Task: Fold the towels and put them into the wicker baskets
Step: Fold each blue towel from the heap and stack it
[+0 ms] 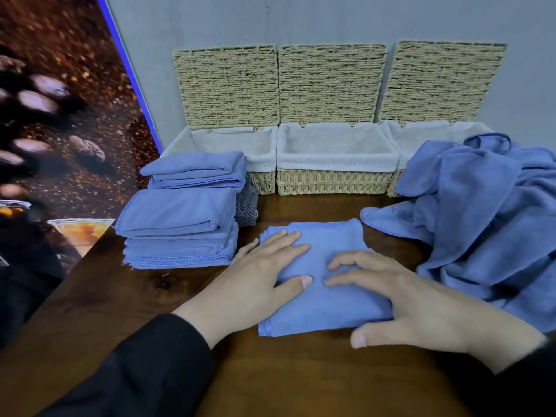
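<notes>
Blue microfibre, folded into a square, is what lies at the centre of the frame: the folded towel point(319, 284) is spread flat on the dark wooden table point(270, 380). It is pressed from both sides. The left hand point(264, 275) is laid flat on its left half with fingers straight, and the right hand point(400, 299) is laid on its right half with fingers slightly bent, the thumb resting off its lower edge on the table. Nothing is gripped by either hand.

At centre left, a stack of folded towels point(183, 224) is seen. At the right edge, a heap of unfolded towels point(481, 218) is piled. Along the grey wall in the upper half, three lined wicker baskets point(334, 179) are set side by side, their lids point(331, 85) raised against the wall. Black sleeves point(144, 374) are seen at the bottom.
</notes>
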The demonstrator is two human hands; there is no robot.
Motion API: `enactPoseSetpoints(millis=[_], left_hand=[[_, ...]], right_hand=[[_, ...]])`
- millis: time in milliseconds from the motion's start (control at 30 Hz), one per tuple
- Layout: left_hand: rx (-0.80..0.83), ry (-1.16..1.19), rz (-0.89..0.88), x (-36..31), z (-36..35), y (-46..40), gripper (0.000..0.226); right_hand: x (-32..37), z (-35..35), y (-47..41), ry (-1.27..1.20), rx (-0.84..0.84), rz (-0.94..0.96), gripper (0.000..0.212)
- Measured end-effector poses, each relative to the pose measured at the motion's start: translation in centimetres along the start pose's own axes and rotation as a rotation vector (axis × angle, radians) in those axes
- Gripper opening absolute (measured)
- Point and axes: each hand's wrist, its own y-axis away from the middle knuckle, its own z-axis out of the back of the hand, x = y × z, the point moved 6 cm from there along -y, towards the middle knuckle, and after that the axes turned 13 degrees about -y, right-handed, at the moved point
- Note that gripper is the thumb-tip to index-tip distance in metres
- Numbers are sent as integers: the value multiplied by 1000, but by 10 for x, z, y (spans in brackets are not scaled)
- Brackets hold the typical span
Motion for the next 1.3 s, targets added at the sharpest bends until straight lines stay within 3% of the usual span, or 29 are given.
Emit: enactPoseSetpoints(millis=[67, 167, 233, 367, 433, 533, 600, 700, 933, 1000, 1100, 1200, 1300], left_hand=[[-15, 24, 4, -1, 2, 0, 57], [-62, 73, 2, -3, 9, 3, 55], [-83, 96, -45, -7, 18, 10, 65], [-15, 28, -187, -23, 31, 25, 73], [-72, 2, -186, -23, 33, 24, 54], [-178, 178, -102, -17, 38, 21, 7], [-166, 299, -10, -12, 39, 22, 7], [-138, 435, 83, -9, 40, 25, 18], [-136, 734, 234, -5, 43, 24, 9], [-204, 711, 292, -1, 41, 22, 7], [-337, 493, 347, 9, 35, 20, 30], [-538, 105, 174, -4, 53, 20, 32], [-415, -112, -60, -30, 42, 15, 39]], right_hand=[[-1, -1, 1, 41, 47, -44, 62], [4, 3, -3, 92, -95, 49, 42], [7, 8, -4, 84, -182, 91, 32], [7, 20, -1, -55, -297, 40, 28], [7, 25, 2, -105, -310, 28, 25], [5, 23, 3, -142, -170, -43, 37], [5, 24, 4, -128, -146, -59, 47], [9, 33, 7, -118, -251, -13, 37], [-1, 37, 6, -372, -478, -65, 32], [-7, 36, 4, -363, -519, -104, 31], [-17, 36, 1, -241, -604, -175, 27], [-20, 37, -4, -33, -688, -145, 27], [-14, 40, -7, 111, -741, -38, 14]])
